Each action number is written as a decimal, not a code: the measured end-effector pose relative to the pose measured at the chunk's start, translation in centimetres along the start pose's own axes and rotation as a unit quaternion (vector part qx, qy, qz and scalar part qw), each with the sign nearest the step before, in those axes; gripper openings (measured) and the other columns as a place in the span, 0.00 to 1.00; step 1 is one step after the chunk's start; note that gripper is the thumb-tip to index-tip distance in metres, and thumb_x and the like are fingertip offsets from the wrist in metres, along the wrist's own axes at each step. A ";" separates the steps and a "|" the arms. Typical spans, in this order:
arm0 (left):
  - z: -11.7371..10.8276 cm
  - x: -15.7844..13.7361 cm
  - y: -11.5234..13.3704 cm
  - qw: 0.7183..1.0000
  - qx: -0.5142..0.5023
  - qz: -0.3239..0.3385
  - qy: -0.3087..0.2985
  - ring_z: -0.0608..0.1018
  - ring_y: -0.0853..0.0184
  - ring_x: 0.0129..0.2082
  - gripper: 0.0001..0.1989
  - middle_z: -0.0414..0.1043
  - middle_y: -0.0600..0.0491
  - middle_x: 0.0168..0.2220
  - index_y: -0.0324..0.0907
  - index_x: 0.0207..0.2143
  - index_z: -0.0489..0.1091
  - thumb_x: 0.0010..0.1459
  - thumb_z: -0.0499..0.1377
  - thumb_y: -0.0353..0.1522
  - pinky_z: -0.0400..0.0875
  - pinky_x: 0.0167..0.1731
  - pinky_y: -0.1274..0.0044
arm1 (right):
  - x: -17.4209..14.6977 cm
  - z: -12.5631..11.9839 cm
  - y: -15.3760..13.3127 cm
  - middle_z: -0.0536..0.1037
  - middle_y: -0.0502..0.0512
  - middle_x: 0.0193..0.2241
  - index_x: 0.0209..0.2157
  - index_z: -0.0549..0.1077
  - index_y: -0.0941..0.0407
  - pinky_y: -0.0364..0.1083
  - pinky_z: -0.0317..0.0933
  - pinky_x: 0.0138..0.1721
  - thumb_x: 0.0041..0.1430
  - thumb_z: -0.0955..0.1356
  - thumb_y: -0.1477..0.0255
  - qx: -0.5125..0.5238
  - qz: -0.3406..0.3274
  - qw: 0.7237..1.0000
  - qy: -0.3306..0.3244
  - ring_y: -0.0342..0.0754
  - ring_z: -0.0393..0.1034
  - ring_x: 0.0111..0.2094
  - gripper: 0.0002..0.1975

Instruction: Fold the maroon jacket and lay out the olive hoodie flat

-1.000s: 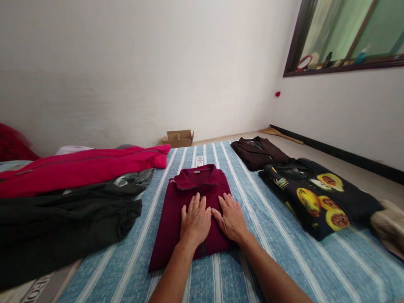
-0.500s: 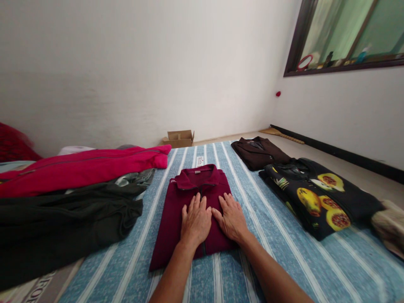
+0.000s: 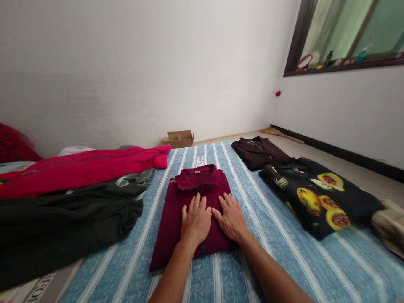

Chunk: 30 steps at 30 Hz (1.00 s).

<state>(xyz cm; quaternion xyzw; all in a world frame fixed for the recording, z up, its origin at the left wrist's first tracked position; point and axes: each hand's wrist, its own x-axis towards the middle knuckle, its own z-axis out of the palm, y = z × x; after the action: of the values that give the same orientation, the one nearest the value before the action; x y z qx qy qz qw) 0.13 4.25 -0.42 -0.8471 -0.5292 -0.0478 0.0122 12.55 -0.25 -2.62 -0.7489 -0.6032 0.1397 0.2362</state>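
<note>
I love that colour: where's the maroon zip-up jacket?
Head view, lower centre: the maroon jacket lies folded on the striped sheet, beneath the left hand and right hand.

The left grip (image 3: 196,221) hides part of the maroon jacket (image 3: 173,223), whose collar label (image 3: 197,171) is illegibly small.

Differs from a second ago by a faint slide of the whole view toward three o'clock, most of it in the first half-second. Shows best at nine o'clock, with the red fabric (image 3: 14,145) and pink garment (image 3: 88,167) slightly further into frame. Also nudges the dark garment (image 3: 69,223) and printed lettering (image 3: 47,283), near eight o'clock, the same way. Barely moves the maroon jacket (image 3: 170,227) at six o'clock. Looks like a small turn of the worn camera.
</note>
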 end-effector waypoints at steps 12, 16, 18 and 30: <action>0.1 -0.1 -0.1 1.000 0.003 0.001 0.001 0.54 0.60 0.63 0.24 0.48 0.45 0.64 0.39 0.60 0.55 0.64 0.40 0.36 0.50 0.58 0.60 | 0.0 0.0 0.0 0.50 0.60 0.64 0.62 0.55 0.59 0.54 0.37 0.61 0.63 0.54 0.54 -0.003 0.002 1.000 -0.004 0.55 0.39 0.64 0.32; 0.2 -0.1 -0.1 1.000 0.006 0.003 0.004 0.54 0.60 0.63 0.24 0.49 0.45 0.64 0.40 0.60 0.55 0.64 0.40 0.36 0.50 0.58 0.61 | 0.0 0.1 0.0 0.50 0.60 0.64 0.62 0.56 0.59 0.54 0.37 0.61 0.64 0.53 0.54 -0.004 0.000 1.000 -0.007 0.55 0.38 0.64 0.32; 0.3 -0.1 -0.1 1.000 0.008 0.003 0.007 0.55 0.60 0.63 0.24 0.50 0.45 0.64 0.40 0.60 0.55 0.64 0.40 0.36 0.50 0.58 0.61 | 0.0 0.1 0.0 0.49 0.59 0.64 0.62 0.55 0.59 0.54 0.37 0.61 0.64 0.53 0.54 -0.004 0.001 1.000 -0.009 0.55 0.38 0.64 0.32; -0.1 -0.2 0.0 1.000 0.010 -0.001 -0.006 0.54 0.59 0.63 0.24 0.49 0.44 0.64 0.39 0.61 0.55 0.64 0.40 0.36 0.50 0.58 0.60 | 0.0 0.2 0.0 0.48 0.58 0.64 0.63 0.54 0.59 0.54 0.36 0.61 0.63 0.52 0.52 -0.011 0.016 0.999 -0.025 0.54 0.36 0.65 0.34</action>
<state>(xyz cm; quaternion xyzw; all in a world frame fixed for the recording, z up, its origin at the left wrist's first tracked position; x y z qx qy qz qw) 0.06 4.04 -0.29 -0.8468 -0.5303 -0.0371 0.0173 12.40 -0.22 -2.79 -0.7572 -0.5986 0.1552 0.2102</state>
